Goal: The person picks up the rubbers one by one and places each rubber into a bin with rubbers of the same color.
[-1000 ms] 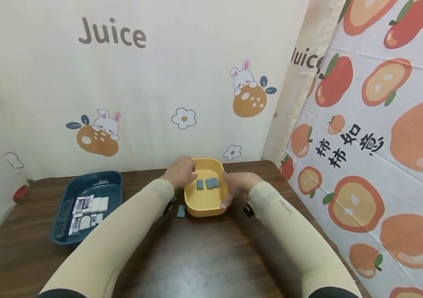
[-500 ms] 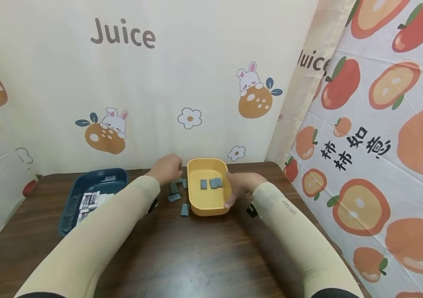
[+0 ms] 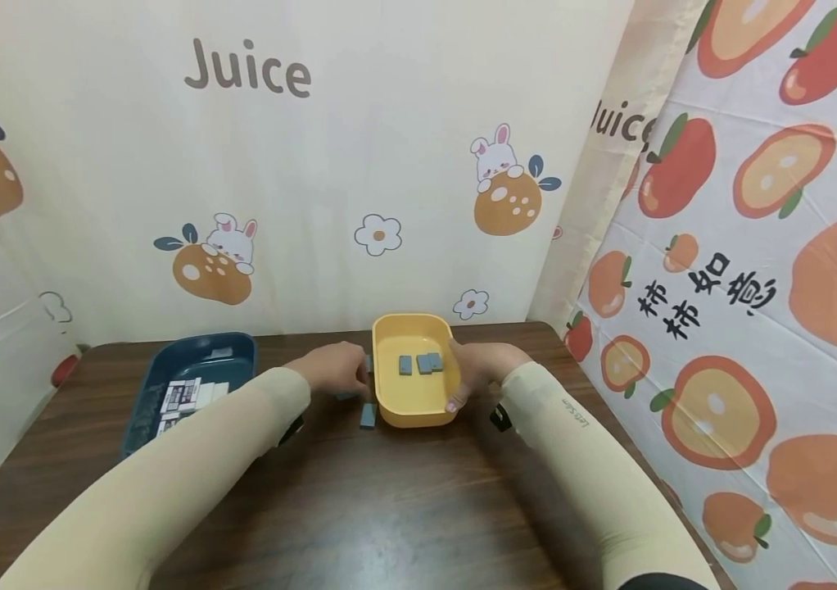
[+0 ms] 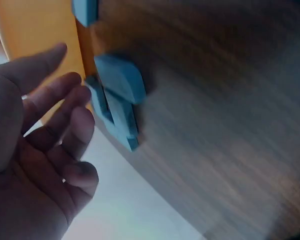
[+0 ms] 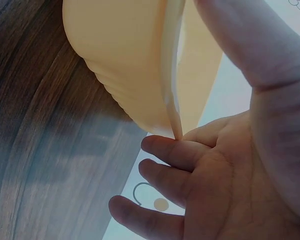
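Note:
My left hand (image 3: 333, 369) is just left of the yellow plastic bin (image 3: 411, 406), low over the wooden table. In the left wrist view, its loosely bent fingers (image 4: 80, 125) hold nothing. Close to those fingertips, several small blue-grey rectangular blocks (image 4: 121, 77) lie in a cluster against the bin's side. One more block (image 3: 368, 415) lies by the bin's near left corner. Inside the bin are 3 similar blocks (image 3: 405, 365). My right hand (image 3: 488, 365) holds the bin's right side, with the rim (image 5: 171, 75) between thumb and fingers.
A dark blue tray (image 3: 242, 354) stands at the left with white blocks and printed pieces (image 3: 181, 395), partly hidden by my left sleeve. Patterned cloth walls (image 3: 300, 180) rise behind the table (image 3: 404, 500) and along its right side.
My left hand has moved from over the bin's left rim to the table left of it, then lower toward the near block. The right hand stays on the bin; the view shifted slightly.

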Motion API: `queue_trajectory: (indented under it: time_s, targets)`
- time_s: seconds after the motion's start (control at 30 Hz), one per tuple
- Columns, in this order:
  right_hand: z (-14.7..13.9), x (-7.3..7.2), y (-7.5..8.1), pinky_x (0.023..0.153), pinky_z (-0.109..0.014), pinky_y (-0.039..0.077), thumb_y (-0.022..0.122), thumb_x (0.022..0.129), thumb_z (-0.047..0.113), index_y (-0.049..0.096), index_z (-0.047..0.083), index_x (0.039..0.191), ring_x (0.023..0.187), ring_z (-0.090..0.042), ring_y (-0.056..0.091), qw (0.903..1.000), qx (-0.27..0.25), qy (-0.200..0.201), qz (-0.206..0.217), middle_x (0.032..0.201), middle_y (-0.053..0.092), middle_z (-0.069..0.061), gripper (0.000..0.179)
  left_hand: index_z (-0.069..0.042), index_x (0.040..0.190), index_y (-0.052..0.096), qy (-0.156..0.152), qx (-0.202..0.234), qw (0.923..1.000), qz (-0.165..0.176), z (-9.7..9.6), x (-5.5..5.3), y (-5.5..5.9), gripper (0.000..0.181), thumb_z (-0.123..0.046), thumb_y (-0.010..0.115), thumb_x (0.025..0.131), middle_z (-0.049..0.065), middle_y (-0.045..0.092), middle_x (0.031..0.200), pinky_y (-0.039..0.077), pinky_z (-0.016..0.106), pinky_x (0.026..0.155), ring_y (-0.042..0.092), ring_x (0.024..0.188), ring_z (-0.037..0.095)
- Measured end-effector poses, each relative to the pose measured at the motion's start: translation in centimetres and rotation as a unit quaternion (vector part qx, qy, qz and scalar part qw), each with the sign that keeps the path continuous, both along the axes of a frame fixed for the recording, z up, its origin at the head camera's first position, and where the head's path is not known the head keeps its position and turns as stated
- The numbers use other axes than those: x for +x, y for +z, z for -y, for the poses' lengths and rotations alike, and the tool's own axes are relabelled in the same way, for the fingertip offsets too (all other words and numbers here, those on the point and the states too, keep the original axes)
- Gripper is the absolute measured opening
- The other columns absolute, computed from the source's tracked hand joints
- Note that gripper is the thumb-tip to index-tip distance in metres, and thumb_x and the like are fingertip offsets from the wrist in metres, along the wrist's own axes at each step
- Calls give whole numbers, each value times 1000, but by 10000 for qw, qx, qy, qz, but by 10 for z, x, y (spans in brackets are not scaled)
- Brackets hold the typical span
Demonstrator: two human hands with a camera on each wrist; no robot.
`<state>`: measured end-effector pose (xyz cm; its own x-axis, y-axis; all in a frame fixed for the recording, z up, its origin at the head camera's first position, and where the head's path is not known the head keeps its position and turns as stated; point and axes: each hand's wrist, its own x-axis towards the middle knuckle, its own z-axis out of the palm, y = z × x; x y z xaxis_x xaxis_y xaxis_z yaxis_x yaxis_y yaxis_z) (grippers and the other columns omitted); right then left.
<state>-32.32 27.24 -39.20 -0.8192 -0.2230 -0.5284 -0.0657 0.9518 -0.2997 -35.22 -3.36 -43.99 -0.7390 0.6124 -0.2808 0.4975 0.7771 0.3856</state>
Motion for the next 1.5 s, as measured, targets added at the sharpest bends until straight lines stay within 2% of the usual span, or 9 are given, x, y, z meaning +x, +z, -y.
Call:
queue_trajectory:
  time_s: [0.17, 0.33, 0.5, 0.67, 0.83, 1.07, 1.23, 1.33, 1.5]
  targets:
    - [2, 0, 1, 140, -62, 31, 112, 54, 59, 8, 8, 183, 168, -38, 41, 9999, 30, -92, 32, 185, 37, -17, 173, -24, 87, 81, -41, 30, 9997, 252, -2, 11, -2, 31, -45, 103, 83, -7, 78, 86, 60, 35, 74, 68, 81, 15]
    - [3, 0, 2, 140, -62, 31, 113, 56, 55, 9, 7, 183, 169, -39, 39, 9999, -25, -98, 77, 186, 35, -18, 171, -22, 100, 77, -55, -100, 9997, 196, -2, 19, -8, 47, -47, 109, 74, -8, 75, 96, 63, 39, 84, 69, 89, 16]
    - [3, 1, 3, 139, -62, 33, 112, 56, 58, 9, 7, 183, 169, -39, 40, 10000, 48, -6, 47, 185, 36, -18, 171, -21, 103, 74, -84, -88, 9999, 64, -3, 21, -16, 50, -43, 109, 74, -7, 73, 98, 61, 38, 84, 68, 89, 16]
    - [3, 1, 3, 139, -63, 34, 110, 55, 63, 11, 7, 183, 169, -40, 41, 9997, 228, -31, 6, 185, 36, -17, 172, -22, 99, 74, -82, 46, 10000, 14, -3, 22, -19, 44, -38, 108, 77, -7, 72, 93, 59, 36, 78, 67, 84, 16]
    - [4, 0, 3, 139, -63, 33, 110, 54, 65, 9, 7, 183, 169, -39, 40, 9997, 247, -33, 7, 186, 35, -16, 174, -21, 86, 73, -143, 144, 9997, 102, -4, 23, -19, 34, -31, 105, 80, -8, 70, 81, 51, 32, 66, 61, 73, 13]
    - [4, 0, 3, 139, -64, 33, 111, 52, 64, 10, 8, 183, 169, -40, 41, 9998, 210, -38, 44, 185, 36, -17, 174, -21, 70, 63, -152, 189, 9994, 248, -5, 23, -20, 41, -24, 102, 83, -8, 56, 67, 38, 30, 57, 49, 62, 12]
    - [3, 0, 3, 137, -64, 36, 111, 52, 63, 13, 9, 183, 165, -39, 45, 9998, 181, -31, 36, 182, 43, -16, 172, -21, 72, 69, -178, 68, 9998, -82, 1, 21, -12, 29, -20, 96, 83, -9, 58, 67, 40, 30, 57, 49, 63, 12]
    - [3, -1, 2, 137, -64, 37, 112, 52, 62, 14, 9, 183, 164, -39, 46, 9999, 151, -38, 27, 181, 44, -16, 172, -17, 87, 77, -4, 81, 9993, -376, 5, 18, -2, 16, -19, 92, 83, -8, 68, 78, 50, 32, 62, 58, 69, 13]
    - [3, 0, 2, 138, -64, 35, 112, 52, 60, 9, 12, 184, 167, -40, 42, 9997, 183, -168, 65, 184, 39, -15, 174, -9, 114, 80, 784, 360, 9951, -492, 12, 10, 14, 34, -26, 91, 86, 0, 77, 100, 61, 37, 74, 70, 86, 20]
